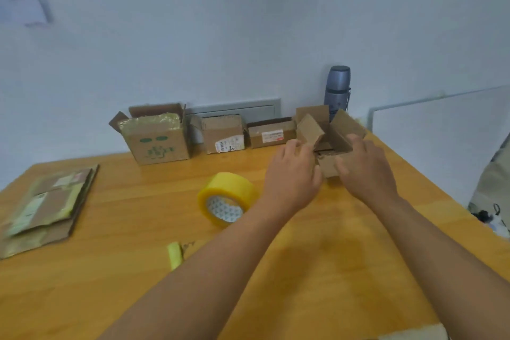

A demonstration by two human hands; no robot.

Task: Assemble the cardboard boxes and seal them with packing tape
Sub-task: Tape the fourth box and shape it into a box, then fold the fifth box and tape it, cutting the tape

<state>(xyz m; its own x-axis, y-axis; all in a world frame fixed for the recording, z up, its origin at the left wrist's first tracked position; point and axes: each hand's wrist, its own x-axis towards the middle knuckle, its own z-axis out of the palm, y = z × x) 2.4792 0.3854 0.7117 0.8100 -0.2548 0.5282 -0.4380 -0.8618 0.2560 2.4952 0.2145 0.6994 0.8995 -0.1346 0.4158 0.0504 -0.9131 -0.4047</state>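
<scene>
A wooden table carries four boxes along its far edge, a tape roll mid-table, and seemingly flattened cardboard at its left edge.

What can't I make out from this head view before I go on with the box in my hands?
- Small open box: its near wall and corners are covered by the left hand and right hand; fingertip contact is motion-blurred.
- Box interior: hidden behind the raised flaps.
- Labels on the two middle boxes: too small to read.
- Tape roll: its loose end is not visible.
- Flattened cardboard stack: cut by the left edge.
</scene>
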